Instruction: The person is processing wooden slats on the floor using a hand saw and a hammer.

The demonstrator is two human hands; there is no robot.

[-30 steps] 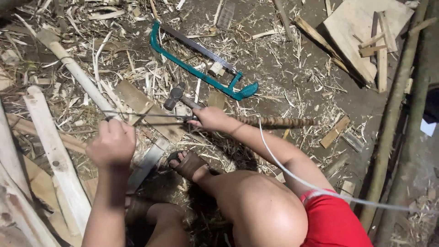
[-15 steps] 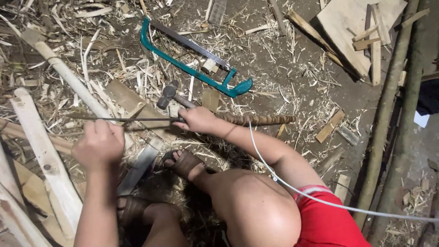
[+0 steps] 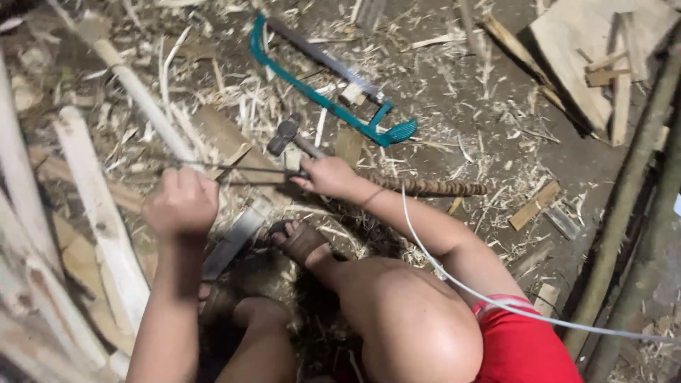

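Thin stick [image 3: 234, 169] spans horizontally between both clenched grips, left hand [image 3: 181, 202] and right hand [image 3: 330, 177].

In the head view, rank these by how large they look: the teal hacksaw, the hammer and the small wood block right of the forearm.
Largest to smallest:
1. teal hacksaw
2. hammer, though the right hand hides its handle's end
3. small wood block
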